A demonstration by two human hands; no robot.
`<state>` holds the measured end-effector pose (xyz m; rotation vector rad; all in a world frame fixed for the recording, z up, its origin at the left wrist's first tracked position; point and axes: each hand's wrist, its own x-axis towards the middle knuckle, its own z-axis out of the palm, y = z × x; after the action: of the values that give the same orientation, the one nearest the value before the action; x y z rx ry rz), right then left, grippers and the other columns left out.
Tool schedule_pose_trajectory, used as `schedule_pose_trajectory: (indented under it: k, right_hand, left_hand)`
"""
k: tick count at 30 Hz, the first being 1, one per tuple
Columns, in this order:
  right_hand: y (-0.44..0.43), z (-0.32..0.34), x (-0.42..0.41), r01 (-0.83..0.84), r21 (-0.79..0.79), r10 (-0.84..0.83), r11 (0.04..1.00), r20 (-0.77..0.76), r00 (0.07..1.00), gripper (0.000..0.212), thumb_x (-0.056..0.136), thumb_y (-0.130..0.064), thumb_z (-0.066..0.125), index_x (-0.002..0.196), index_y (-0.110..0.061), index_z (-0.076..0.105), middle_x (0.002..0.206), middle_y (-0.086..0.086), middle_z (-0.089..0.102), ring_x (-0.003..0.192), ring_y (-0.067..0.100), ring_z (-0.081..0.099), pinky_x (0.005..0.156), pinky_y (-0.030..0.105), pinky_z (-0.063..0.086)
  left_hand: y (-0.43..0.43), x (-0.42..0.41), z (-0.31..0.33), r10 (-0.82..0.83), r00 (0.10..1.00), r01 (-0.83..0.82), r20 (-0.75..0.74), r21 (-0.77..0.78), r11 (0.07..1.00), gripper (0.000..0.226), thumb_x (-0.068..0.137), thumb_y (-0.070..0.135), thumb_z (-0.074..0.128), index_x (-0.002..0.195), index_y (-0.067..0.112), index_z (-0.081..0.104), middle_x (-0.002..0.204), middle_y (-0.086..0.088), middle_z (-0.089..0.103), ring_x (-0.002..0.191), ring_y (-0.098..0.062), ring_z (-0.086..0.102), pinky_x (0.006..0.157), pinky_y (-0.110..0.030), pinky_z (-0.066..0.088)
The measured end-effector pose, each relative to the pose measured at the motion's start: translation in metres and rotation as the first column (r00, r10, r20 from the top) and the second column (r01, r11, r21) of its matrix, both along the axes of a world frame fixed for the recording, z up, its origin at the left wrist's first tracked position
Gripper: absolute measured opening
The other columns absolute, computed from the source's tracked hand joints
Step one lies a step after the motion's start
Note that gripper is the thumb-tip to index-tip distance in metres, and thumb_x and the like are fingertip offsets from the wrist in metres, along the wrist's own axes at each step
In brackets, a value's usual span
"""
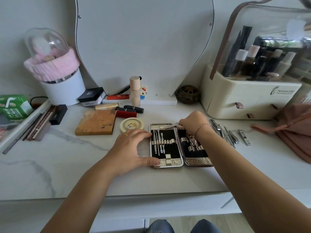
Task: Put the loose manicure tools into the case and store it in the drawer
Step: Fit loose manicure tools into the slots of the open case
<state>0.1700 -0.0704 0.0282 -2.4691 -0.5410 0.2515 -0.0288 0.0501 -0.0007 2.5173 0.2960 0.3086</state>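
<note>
An open manicure case (170,163) with gold edges and black lining lies flat on the marble tabletop. Its left half holds three thin tools under elastic loops. My left hand (133,148) grips the case's left edge, thumb on the near corner. My right hand (193,123) hovers over the right half and pinches a small metal tool (170,126) whose tip points left. Several loose metal tools and nail clippers (232,134) lie on the table to the right of the case.
A cream cosmetics organizer (244,96) with small drawers stands at the back right, a pink pouch (292,128) beside it. Lipsticks (129,109), a round compact (132,126) and an orange palette (96,122) lie left of the case. A mirror (144,44) stands behind.
</note>
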Motion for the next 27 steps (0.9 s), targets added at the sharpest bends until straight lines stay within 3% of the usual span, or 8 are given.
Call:
schedule_pose_trajectory:
  k: [3,5,7,9,12,17,22,27]
  right_hand:
    - [0.001,-0.001,0.002,0.009,-0.022,-0.009,1.0,0.0,1.0,0.032,0.077,-0.007,0.052,0.053,-0.008,0.03,0.055,0.01,0.035,0.051,0.023,0.028,0.045,0.026,0.02]
    - [0.002,-0.003,0.001,-0.002,-0.025,0.003,1.0,0.014,1.0,0.026,0.078,-0.007,0.053,0.055,-0.004,0.04,0.055,0.01,0.037,0.051,0.022,0.029,0.045,0.025,0.023]
    - [0.002,-0.005,0.001,-0.017,-0.009,0.017,1.0,0.019,1.0,0.018,0.079,-0.01,0.056,0.073,0.006,0.061,0.064,0.016,0.052,0.058,0.023,0.041,0.052,0.024,0.033]
    - [0.003,-0.007,0.004,-0.041,-0.009,0.041,0.999,0.027,0.999,0.025,0.08,-0.013,0.059,0.091,0.008,0.066,0.08,0.018,0.065,0.068,0.024,0.05,0.061,0.026,0.041]
    - [0.004,-0.007,0.003,-0.067,-0.036,0.07,0.997,0.07,0.995,0.026,0.081,-0.016,0.061,0.092,0.006,0.067,0.094,0.02,0.07,0.078,0.028,0.061,0.067,0.029,0.048]
    - [0.002,-0.004,-0.006,-0.128,-0.088,0.144,0.988,0.214,0.966,0.023,0.083,-0.016,0.058,0.081,0.003,0.069,0.085,0.019,0.07,0.081,0.032,0.064,0.061,0.029,0.045]
    - [-0.002,-0.001,-0.019,-0.208,-0.295,0.303,0.933,0.329,0.894,0.027,0.09,-0.007,0.042,0.097,-0.006,0.068,0.101,0.011,0.067,0.093,0.029,0.061,0.07,0.028,0.045]
    - [-0.014,-0.01,-0.032,-0.266,-0.392,0.418,0.88,0.376,0.827,0.025,0.088,-0.005,0.04,0.1,-0.011,0.061,0.1,0.008,0.058,0.093,0.03,0.058,0.07,0.031,0.043]
  left_hand:
    - [0.0,0.0,0.0,-0.002,1.0,0.002,0.001,0.003,1.0,0.102,0.047,0.084,0.053,0.134,0.031,0.042,0.124,0.026,0.035,0.118,0.007,0.022,0.102,-0.024,0.02]
    - [0.0,0.0,0.0,-0.001,1.0,0.001,0.003,0.003,1.0,0.102,0.047,0.085,0.053,0.134,0.032,0.042,0.126,0.025,0.036,0.119,0.007,0.022,0.103,-0.024,0.02]
    - [0.0,0.0,0.0,-0.001,1.0,0.001,0.003,0.002,1.0,0.103,0.047,0.085,0.053,0.134,0.032,0.042,0.126,0.025,0.036,0.118,0.007,0.022,0.103,-0.024,0.02]
    - [0.0,0.0,0.001,-0.001,1.0,0.001,0.002,-0.004,1.0,0.103,0.047,0.085,0.053,0.134,0.032,0.042,0.124,0.026,0.035,0.117,0.008,0.022,0.103,-0.024,0.02]
    - [-0.001,0.0,0.002,-0.004,1.0,0.004,0.003,0.001,1.0,0.103,0.047,0.084,0.053,0.134,0.031,0.042,0.124,0.026,0.034,0.117,0.007,0.022,0.103,-0.025,0.02]
    - [0.0,0.0,0.001,-0.001,1.0,0.001,0.005,0.009,1.0,0.104,0.047,0.084,0.052,0.134,0.029,0.043,0.125,0.026,0.035,0.12,0.005,0.023,0.105,-0.026,0.021]
    - [0.001,0.001,-0.001,-0.001,1.0,0.001,-0.006,0.014,1.0,0.105,0.047,0.086,0.053,0.135,0.03,0.042,0.127,0.026,0.034,0.124,0.003,0.024,0.11,-0.032,0.023]
    - [0.001,0.001,-0.001,-0.003,1.0,0.003,-0.001,0.013,1.0,0.104,0.048,0.085,0.053,0.135,0.03,0.042,0.127,0.026,0.034,0.124,0.002,0.024,0.11,-0.032,0.022]
